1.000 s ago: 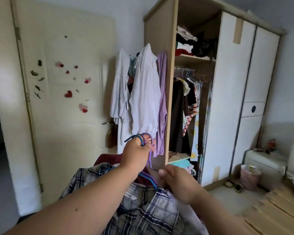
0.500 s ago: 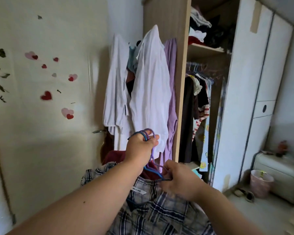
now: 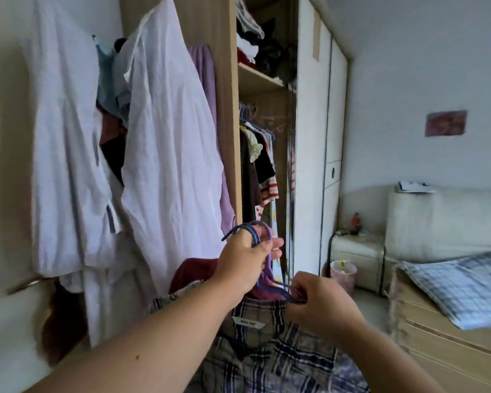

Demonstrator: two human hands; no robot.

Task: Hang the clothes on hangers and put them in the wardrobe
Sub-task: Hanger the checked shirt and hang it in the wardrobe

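Head view, left to right: just in front of the wardrobe's (image 3: pixel 224 80) open bay, the left hand (image 3: pixel 244 262) grips the bunched hanger hooks (image 3: pixel 254 233), with a maroon garment (image 3: pixel 193 270) and a plaid shirt (image 3: pixel 267 350) draped below. The right hand (image 3: pixel 318 304) pinches a blue hanger arm (image 3: pixel 278 292). The cloth is probably light and floppy and the thin hangers prone to tangling, so the hooks look the surest hold, with the collars steadied.

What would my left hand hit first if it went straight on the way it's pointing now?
Probably the hanging clothes inside the open wardrobe, beyond the hanger hooks that the left hand grips; depth is hard to judge.
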